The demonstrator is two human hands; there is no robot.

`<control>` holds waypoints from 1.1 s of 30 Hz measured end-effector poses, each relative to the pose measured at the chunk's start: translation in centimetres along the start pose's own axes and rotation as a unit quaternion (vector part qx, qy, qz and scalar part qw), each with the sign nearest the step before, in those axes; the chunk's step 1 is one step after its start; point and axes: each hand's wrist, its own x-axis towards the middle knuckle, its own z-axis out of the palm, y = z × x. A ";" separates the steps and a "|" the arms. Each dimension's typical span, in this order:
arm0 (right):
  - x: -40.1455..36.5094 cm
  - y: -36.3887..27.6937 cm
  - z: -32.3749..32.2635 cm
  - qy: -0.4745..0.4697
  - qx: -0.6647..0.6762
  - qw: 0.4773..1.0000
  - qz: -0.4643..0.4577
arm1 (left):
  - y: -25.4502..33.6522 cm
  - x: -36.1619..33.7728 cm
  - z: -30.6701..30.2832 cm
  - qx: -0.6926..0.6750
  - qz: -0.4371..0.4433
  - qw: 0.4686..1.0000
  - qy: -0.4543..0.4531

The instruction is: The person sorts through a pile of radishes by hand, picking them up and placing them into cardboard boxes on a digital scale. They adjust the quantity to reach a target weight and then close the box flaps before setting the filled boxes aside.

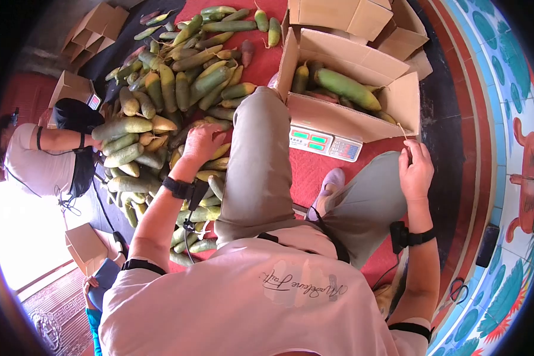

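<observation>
My left hand (203, 142) is over the big pile of green radishes (181, 89), its fingers bent against the radishes beside my knee; whether it grips one is hidden. My right hand (416, 169) is raised near the front right corner of an open cardboard box (350, 115), fingers curled, with a thin root tip at the fingertips. Inside the box lie several radishes, a large pale green one (347, 89) on top. The box stands on a white digital scale (325, 142) with lit green displays.
More cardboard boxes (341, 15) stand behind the open one. At the left, another person (47, 145) reaches to the pile, near a second scale (94, 102). A sleeve and hand (93, 308) show at the lower left. A dark device (487, 245) lies at the right.
</observation>
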 end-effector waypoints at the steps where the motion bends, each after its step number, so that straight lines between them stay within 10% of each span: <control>1: 0.1 -0.1 0.0 0.000 0.002 1.000 -0.003 | -0.5 -0.4 0.5 0.033 0.002 0.999 -0.031; 10: 0.5 0.2 0.6 0.065 -0.008 0.998 0.018 | -0.3 -2.1 0.4 0.045 0.014 0.997 -0.053; 14: 1.8 0.6 1.7 -0.027 0.092 0.965 0.244 | -0.2 -1.6 -1.1 0.032 0.001 0.999 -0.026; 20: 4.9 2.4 5.0 -0.070 0.076 0.976 0.193 | 0.8 -2.2 -3.3 0.031 0.006 0.999 0.003; 33: 14.0 3.3 2.6 0.173 0.250 0.944 0.131 | 0.9 -4.0 -6.4 -0.016 -0.015 0.999 0.046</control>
